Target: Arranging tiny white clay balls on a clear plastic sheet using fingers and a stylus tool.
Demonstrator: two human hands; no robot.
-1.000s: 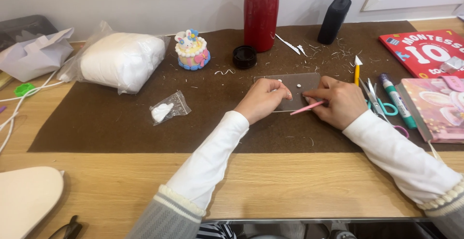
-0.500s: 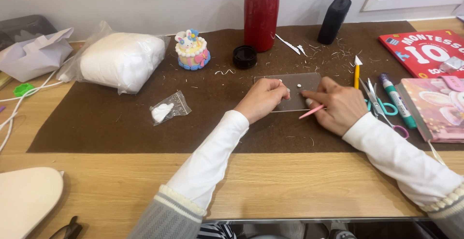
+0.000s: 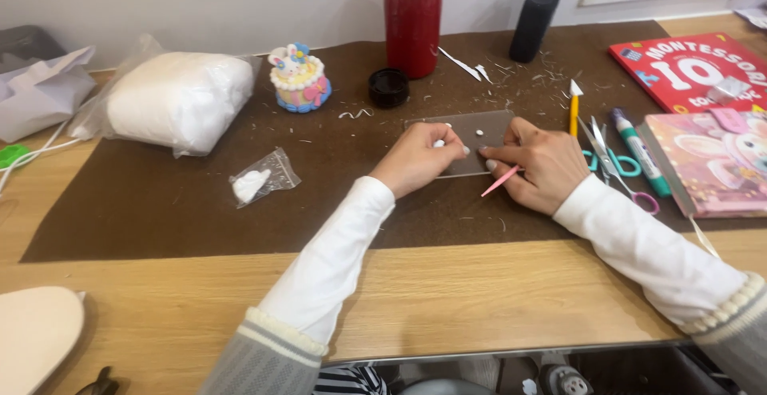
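On one clear plate (image 3: 479, 135), left hand (image 3: 415, 159) pinches one white bit (image 3: 439, 143); right hand (image 3: 539, 163) grips one pink tool (image 3: 501, 181).

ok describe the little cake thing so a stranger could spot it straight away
Start at the tall red flask standing at the back of the brown mat. Left of it, beside the big bag of white stuffing, sits the small round cake figure. It alone is pastel, with a bunny on top.

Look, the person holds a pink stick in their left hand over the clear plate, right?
Not quite. The head view shows the pink stick in the right hand, not the left. The left hand pinches a small white bit over the clear plate.
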